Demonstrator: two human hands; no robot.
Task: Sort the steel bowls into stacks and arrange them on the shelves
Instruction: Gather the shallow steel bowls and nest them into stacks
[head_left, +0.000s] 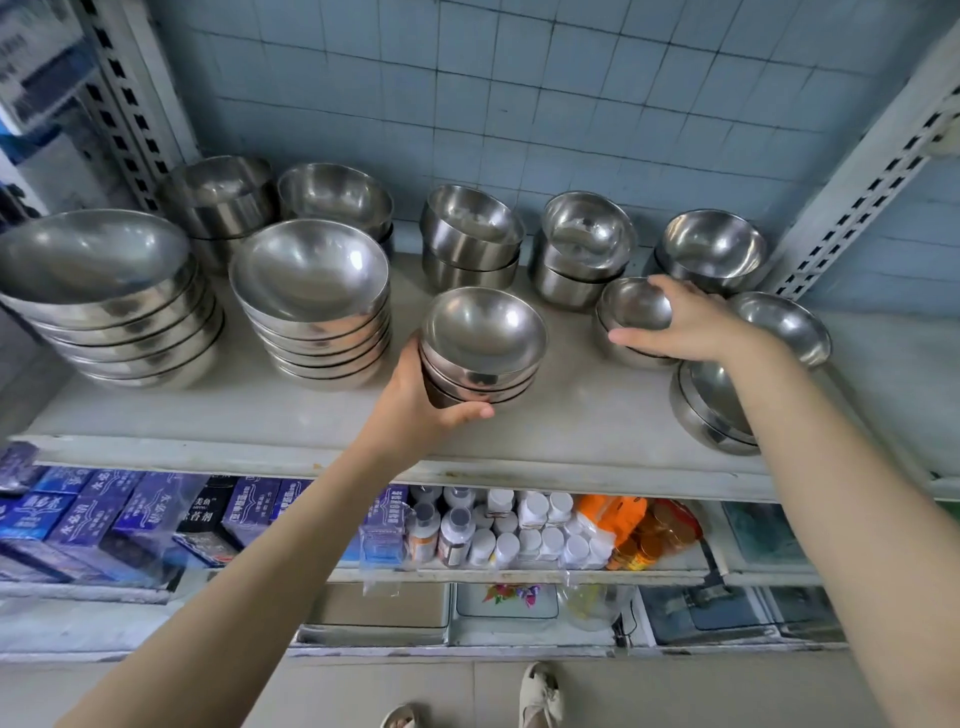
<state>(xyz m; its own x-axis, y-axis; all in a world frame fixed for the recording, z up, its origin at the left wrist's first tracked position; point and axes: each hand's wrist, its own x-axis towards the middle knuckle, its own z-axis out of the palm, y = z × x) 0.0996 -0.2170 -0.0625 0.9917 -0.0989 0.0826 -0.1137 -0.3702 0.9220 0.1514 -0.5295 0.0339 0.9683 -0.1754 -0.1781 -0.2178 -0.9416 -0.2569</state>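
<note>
Head view shows the shelf (291, 415) mostly sorted: tall stacks (311, 301) stand at left, shorter ones (470, 234) behind. At centre front the left hand (415, 410) grips a small bowl stack (483, 343); the right hand (693, 325) clasps another low stack (631, 309) beside it. Two bowl piles (784, 325) at far right look unsorted

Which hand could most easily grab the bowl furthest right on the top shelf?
The right hand, probably. It holds a small stack just beside that far-right bowl, though it would need to let go first. The left hand grips the middle stack, farther away.
</note>
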